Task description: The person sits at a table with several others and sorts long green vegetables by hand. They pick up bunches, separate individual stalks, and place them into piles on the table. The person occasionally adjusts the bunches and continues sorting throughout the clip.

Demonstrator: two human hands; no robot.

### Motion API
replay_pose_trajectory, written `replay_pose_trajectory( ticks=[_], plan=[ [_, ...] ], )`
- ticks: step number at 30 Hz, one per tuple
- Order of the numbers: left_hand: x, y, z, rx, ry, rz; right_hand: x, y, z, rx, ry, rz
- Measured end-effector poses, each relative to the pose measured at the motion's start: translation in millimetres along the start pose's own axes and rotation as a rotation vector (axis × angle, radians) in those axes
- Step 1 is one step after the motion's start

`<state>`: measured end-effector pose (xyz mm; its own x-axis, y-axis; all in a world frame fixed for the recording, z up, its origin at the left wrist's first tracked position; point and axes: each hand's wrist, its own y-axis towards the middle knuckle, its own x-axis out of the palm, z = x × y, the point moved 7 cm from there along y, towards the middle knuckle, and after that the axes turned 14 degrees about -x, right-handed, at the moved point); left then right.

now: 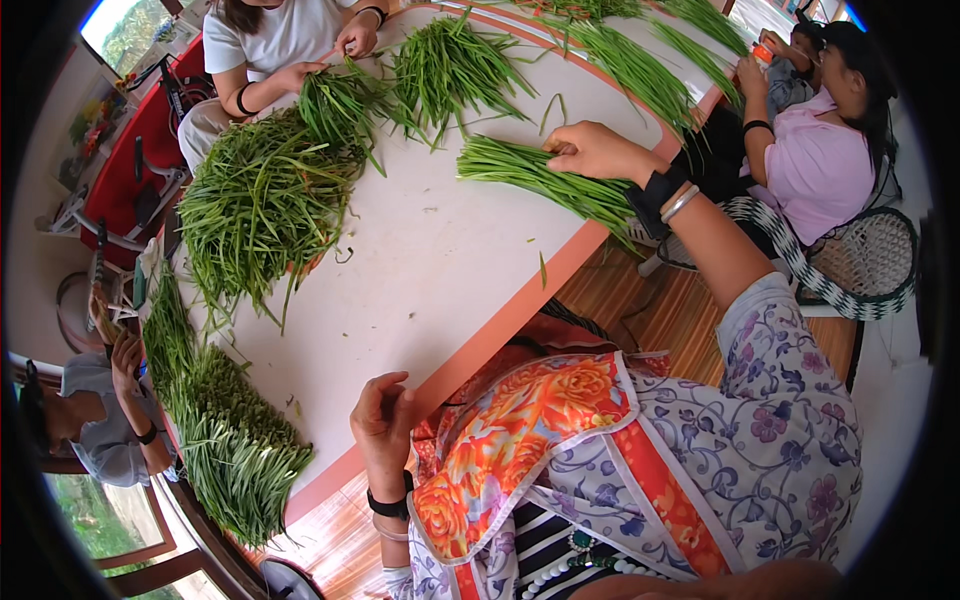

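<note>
My right hand (589, 154) rests on a flat bundle of long green stalks (510, 161), perhaps garlic chives, lying at the table's right edge; its fingertips touch the stalks. Over the near edge of the white table (427, 240), my left hand (386, 412) is raised with fingers curled apart and nothing in it. A large loose heap of the same greens (262, 202) lies at the left. Below it, a neatly layered pile (232, 450) reaches the table's near left edge. Another bunch (454, 71) lies near the far side.
A person in a white shirt (277, 37) handles greens across the table. Another person (112, 420) sits at the left, and one in pink (817, 150) at the right. More stalks (630, 67) lie on the far right of the table. A woven chair (862, 255) stands at the right.
</note>
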<state>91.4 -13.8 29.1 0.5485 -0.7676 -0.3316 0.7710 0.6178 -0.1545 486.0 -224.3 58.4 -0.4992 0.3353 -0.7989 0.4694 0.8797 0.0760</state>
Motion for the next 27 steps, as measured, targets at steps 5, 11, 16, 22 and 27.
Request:
replay_pose_trajectory(
  ticks=[5, 11, 16, 22, 27],
  plan=[
    [-1, -4, 2, 0.008, 0.071, 0.01, 7, -8, -32, -0.168, -0.241, 0.165],
    [0, 0, -9, -0.047, -0.035, -0.001, 49, -40, -98, -0.509, 0.09, -0.18],
    [1, -1, -7, -0.035, -0.053, -0.026, 78, -45, -105, -0.531, 0.033, -0.276],
    [2, -4, -6, -0.017, -0.079, -0.037, 80, -49, -118, -0.558, -0.056, -0.195],
    [2, -5, 1, 0.046, -0.021, -0.029, 94, -14, -164, -0.515, 0.105, -0.203]
  ],
)
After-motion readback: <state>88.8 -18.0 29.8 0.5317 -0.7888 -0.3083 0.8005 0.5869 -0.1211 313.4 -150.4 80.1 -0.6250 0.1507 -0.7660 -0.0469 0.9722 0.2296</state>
